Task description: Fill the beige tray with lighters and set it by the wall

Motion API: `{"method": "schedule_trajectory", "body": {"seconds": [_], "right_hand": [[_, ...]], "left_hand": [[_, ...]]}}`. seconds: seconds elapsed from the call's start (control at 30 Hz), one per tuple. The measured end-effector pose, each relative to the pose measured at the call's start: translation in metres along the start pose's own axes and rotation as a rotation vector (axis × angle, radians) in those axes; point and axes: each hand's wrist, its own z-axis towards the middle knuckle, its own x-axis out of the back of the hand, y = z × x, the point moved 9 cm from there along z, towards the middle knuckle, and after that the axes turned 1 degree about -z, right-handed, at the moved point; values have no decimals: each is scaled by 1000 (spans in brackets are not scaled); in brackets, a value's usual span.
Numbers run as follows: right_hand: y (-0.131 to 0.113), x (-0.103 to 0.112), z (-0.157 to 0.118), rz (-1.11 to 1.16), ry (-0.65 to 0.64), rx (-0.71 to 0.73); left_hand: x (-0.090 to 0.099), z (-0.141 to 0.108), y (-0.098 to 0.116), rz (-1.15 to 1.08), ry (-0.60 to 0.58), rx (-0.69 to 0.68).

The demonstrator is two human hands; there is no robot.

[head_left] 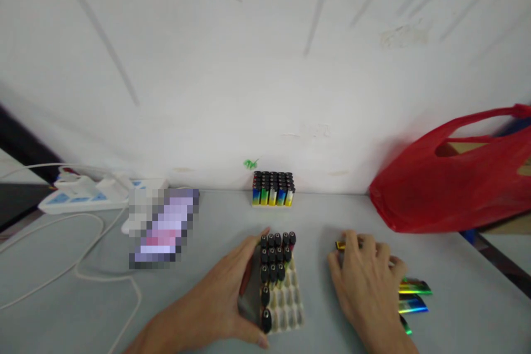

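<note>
A pale tray [293, 301] with rows of slots stands at the front centre. Black-topped lighters [272, 255] fill its back rows and part of its left column; the front right slots hold none. My left hand [219, 293] grips the tray's left side, thumb at the near corner and fingers at the far one. To the right, my right hand [365, 279] lies over loose shiny lighters, fingers curved down, with a yellow and black one [341, 245] by its fingertips. Whether it grips any is hidden. More loose lighters [414, 303] stick out beside its wrist.
Against the wall [265, 77] stands a full block of lighters [272, 189]. A red bag [448, 182] is at the right. On the left are a power strip [62, 202] with plugs, a blurred phone [168, 229] and white cables [99, 277] across the grey table [215, 243].
</note>
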Motion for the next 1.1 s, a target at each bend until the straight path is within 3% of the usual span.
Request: {"method": "schedule_trajectory", "body": {"seconds": [0.1,0.23,0.5,0.73,1.1], "right_hand": [[1,-5,3,137,25,64],[-4,-16,5,528,-9,194],[-27,-4,0,977,-239,325],[-19,0,6,868,-123,236],[-12,-7,5,838,-128,244]], "left_hand": [[1,-1,-2,17,26,10],[3,-1,1,25,42,10],[3,3,15,14,30,23],[5,0,11,9,49,31],[3,-8,-1,46,62,39]]}}
